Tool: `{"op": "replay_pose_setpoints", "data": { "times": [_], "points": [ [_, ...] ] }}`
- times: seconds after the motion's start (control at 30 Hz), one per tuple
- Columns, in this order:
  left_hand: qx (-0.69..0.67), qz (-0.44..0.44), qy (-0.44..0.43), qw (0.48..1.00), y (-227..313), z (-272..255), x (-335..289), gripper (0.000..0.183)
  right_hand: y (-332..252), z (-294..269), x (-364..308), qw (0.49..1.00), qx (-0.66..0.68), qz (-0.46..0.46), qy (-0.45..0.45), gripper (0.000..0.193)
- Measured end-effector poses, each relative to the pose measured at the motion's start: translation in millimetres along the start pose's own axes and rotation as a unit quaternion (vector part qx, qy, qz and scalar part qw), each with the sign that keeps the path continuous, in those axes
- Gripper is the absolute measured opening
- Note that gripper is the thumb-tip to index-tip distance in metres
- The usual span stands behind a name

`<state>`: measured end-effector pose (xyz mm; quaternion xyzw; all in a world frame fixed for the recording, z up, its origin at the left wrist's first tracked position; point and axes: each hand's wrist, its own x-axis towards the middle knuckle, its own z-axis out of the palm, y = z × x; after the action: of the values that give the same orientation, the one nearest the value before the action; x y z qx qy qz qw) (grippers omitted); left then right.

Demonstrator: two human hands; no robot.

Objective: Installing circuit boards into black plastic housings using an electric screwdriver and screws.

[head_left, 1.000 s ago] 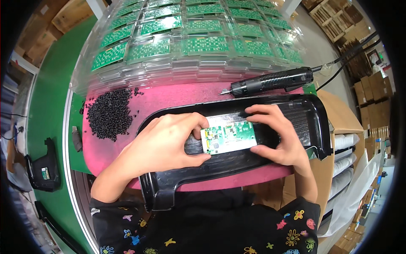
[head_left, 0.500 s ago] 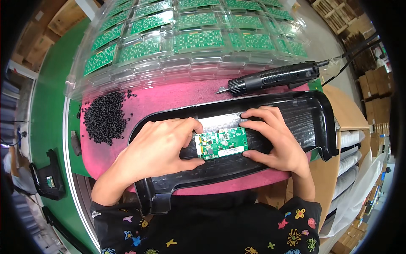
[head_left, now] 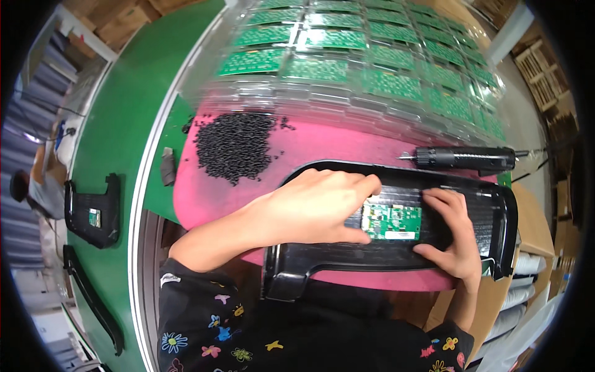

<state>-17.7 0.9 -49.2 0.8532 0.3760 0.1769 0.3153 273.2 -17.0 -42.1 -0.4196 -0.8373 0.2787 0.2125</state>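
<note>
A green circuit board [head_left: 393, 222] lies in the middle of a long black plastic housing [head_left: 328, 255], with a white label strip along its near edge. My left hand [head_left: 328, 208] reaches over the housing from the left, its thumb and index finger gripping the board's left end at the near and far corners. My right hand [head_left: 457, 239] is open at the board's right, thumb and fingers spread and slightly off its edge. Behind the housing's right part lies a black electric screwdriver [head_left: 465, 159], its bit pointing left.
A heap of small black screws [head_left: 234, 147] sits on the pink mat [head_left: 334, 139]. Clear plastic trays [head_left: 297, 93] of green boards are stacked behind. Another black housing [head_left: 111, 211] with a board rests on the green surface [head_left: 118, 124] at left, near another person [head_left: 46, 180].
The view has swung left, so everything sits farther right in it. My right hand's fingers have come off the board's right edge. My left hand stays at its left end.
</note>
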Motion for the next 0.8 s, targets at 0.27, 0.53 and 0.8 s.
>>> {"op": "replay_pose_setpoints", "data": {
  "times": [0.27, 0.53, 0.8],
  "points": [
    [0.219, -0.108, 0.280, 0.929, -44, -66, -29, 0.017, 33, -56, -2, 0.873, -0.375, 0.087, 0.300, 0.037],
    [0.242, -0.332, 0.182, 0.894, -69, -74, -54, 0.033, 46, -48, 39, 0.929, 0.025, 0.121, 0.349, 0.048],
    [0.211, -0.304, 0.219, 0.903, -92, -76, -38, 0.018, -2, 4, 105, 0.865, 0.457, 0.038, 0.205, 0.046]
  ]
}}
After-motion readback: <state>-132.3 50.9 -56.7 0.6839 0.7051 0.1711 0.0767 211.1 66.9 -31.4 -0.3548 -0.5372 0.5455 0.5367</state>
